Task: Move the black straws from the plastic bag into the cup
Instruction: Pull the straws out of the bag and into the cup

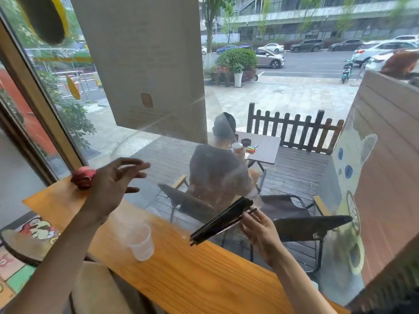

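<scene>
A narrow wooden counter (181, 268) runs along a café window (158, 155), beyond which a person sits on a decked terrace facing a street of parked cars. At the far left of the counter a red ball-shaped ornament (83, 177) stands against the window frame, partly hidden by your left hand (108, 186), which is raised above the counter with its fingers spread and holding nothing. To the right and nearer you, a clear plastic cup (141, 241) stands upright on the wood, apart from both hands. Further right, the black straws (221, 219), bundled in a clear plastic bag (226, 226), hang tilted above the counter's window edge, lower end towards the cup. Your right hand (260, 232) pinches the bundle near its upper end, fingertips on one straw that juts out. Folding chairs (294, 220) show through the glass behind it.
</scene>
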